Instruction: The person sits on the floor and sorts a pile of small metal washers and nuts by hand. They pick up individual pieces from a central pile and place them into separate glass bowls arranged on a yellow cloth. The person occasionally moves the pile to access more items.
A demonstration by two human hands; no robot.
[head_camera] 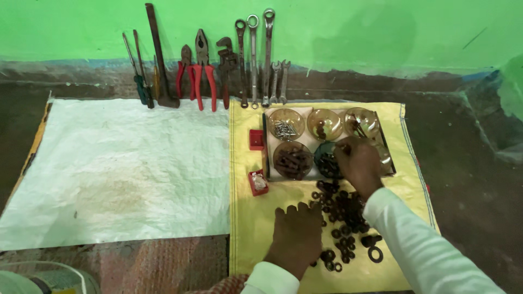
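Spanners at my 12 o'clock | left hand flat, open on nuts | right hand over bowl, grip unclear

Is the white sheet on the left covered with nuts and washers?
No, the white sheet lies bare; the dark nuts and washers are piled on the yellow sheet, by the left hand.

Both arms wear long white sleeves of plain, smooth cloth with no print or pattern. The right sleeve, on the side of the yellow mat away from the white sheet, shows soft folds along its length and ends in a snug cuff. The left sleeve, nearer that mat's front edge, shows only its cuff. The left hand and right hand are bare, without gloves.
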